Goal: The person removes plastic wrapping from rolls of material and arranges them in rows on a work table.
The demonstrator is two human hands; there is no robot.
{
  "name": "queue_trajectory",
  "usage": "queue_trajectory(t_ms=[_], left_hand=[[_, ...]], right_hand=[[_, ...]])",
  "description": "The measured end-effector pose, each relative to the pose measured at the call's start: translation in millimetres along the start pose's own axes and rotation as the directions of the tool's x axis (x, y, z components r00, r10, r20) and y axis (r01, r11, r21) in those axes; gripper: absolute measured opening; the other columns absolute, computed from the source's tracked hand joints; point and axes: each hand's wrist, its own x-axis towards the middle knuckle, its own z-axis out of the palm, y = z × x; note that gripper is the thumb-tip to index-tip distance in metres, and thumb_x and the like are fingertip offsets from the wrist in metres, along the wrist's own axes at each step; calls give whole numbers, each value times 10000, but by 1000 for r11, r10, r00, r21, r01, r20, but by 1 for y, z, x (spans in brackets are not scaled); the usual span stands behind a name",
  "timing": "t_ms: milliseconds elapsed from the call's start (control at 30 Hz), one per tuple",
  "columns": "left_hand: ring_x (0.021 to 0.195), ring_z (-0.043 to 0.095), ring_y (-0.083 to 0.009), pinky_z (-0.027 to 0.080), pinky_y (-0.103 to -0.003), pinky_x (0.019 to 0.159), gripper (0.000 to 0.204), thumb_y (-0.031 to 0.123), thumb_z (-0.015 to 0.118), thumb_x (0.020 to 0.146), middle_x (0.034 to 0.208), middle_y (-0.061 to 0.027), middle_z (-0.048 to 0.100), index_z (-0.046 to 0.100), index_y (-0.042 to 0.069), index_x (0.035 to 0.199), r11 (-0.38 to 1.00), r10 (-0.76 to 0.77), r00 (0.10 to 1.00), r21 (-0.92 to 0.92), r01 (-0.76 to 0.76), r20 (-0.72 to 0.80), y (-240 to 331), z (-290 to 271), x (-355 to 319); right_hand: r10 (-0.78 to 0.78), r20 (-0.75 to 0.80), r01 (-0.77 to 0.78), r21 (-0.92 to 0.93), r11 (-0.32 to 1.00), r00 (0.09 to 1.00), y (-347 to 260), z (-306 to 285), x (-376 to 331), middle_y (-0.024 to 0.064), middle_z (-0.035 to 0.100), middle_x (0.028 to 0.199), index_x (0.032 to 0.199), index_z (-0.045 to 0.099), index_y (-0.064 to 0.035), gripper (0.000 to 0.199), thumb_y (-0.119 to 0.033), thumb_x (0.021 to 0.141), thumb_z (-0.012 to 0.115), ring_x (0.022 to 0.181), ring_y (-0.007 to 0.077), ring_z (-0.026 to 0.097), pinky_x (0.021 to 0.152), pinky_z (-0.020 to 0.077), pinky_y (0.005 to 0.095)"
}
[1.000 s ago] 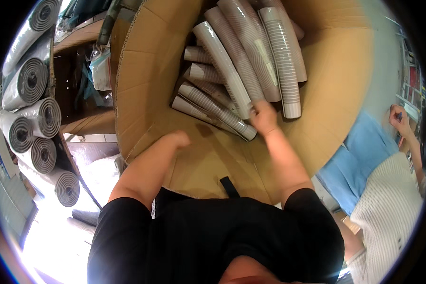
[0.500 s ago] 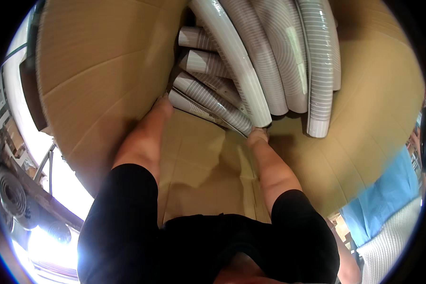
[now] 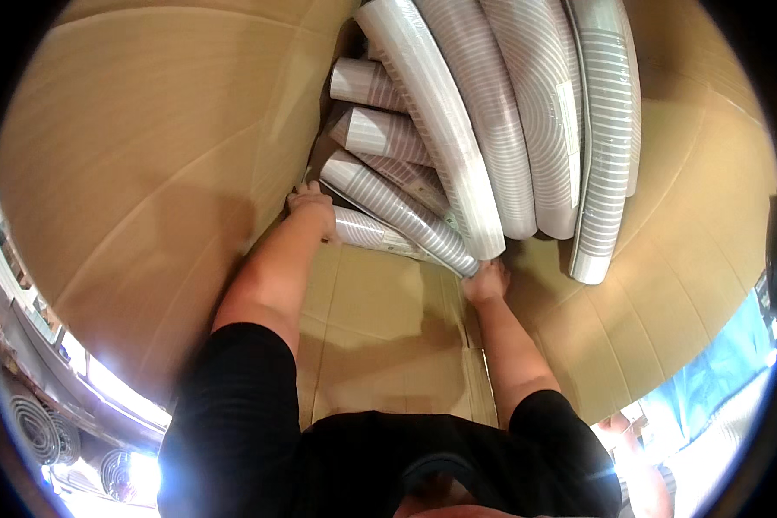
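Observation:
Deep in a large cardboard box (image 3: 380,371), several film-wrapped rolls with grey and white wavy patterning lie heaped. My left hand (image 3: 312,205) is curled around the left end of the lowest roll (image 3: 373,231), close to the box's left wall. At the right end of that low pair, my right hand (image 3: 488,281) grips with bent fingers, partly hidden by the roll ends. Just above the lowest roll slants another patterned roll (image 3: 401,211). A long pale roll (image 3: 440,129) crosses over the others, its lower end just above my right hand.
More patterned rolls (image 3: 535,121) stand leaning at the far right of the heap. The box's tall left wall (image 3: 147,155) and curving right side (image 3: 682,233) enclose my arms. Outside, at lower left, are coiled grey rolls (image 3: 34,427); blue fabric (image 3: 716,363) shows at lower right.
My view has shifted, so the rolls appear lower and slightly further right. My left hand now shows more fully, wrapped over the lowest roll's end; my right hand stays at the other end.

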Motion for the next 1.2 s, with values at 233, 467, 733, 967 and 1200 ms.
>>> queue_trajectory(t_ms=[233, 467, 733, 967, 1200], left_hand=[[1300, 538, -280, 379, -472, 1057, 555, 291, 698, 857, 1396, -118, 573, 566, 69, 1349, 959, 209, 972, 220, -181, -108, 19, 17, -44], [1113, 650, -251, 443, -496, 932, 524, 400, 794, 735, 1166, -82, 711, 724, 117, 1171, 772, 412, 904, 571, -279, -116, 83, -31, -280], [929, 683, -232, 462, -392, 782, 365, 361, 820, 664, 1007, -45, 732, 774, 151, 959, 611, 509, 774, 791, -19, -375, -2, -107, -597], [1199, 550, -318, 376, -439, 1086, 595, -20, 777, 649, 1250, -118, 617, 623, 53, 1219, 895, -139, 111, -77, 440, -984, -273, -67, -771], [1432, 356, -356, 303, -423, 1170, 890, 131, 775, 747, 1542, -168, 390, 348, 105, 1527, 996, 19, 420, -18, -85, -907, -349, -94, -638]], right_hand=[[-135, 29, 135, -393, 909, 990, -12, -2, -11, 194, 494, 1383, 1326, 576, -81, 475, -233, 876, 556, 1366, 345, 368, 1145, 267, 506], [-549, -137, 561, 65, 825, 824, -11, -42, -73, 189, 400, 1487, 1509, 339, -74, 1105, -349, 592, 891, 1386, 370, 374, 1146, 312, 463], [-733, -273, 723, 559, 407, 623, -66, -150, -199, 184, 573, 1329, 1370, 515, -69, 933, -284, 558, 922, 1287, 354, 515, 1103, 376, 422], [-499, -864, 993, -108, 55, -66, -191, -336, -368, 188, 657, 1121, 1239, 591, -46, 675, -360, 695, 839, 1049, 390, 629, 859, 506, 472], [-682, -679, 820, -535, 204, -273, -347, -406, -497, 122, 515, 1367, 1470, 419, -78, 691, -369, 885, 644, 1356, 285, 419, 1176, 156, 598]])
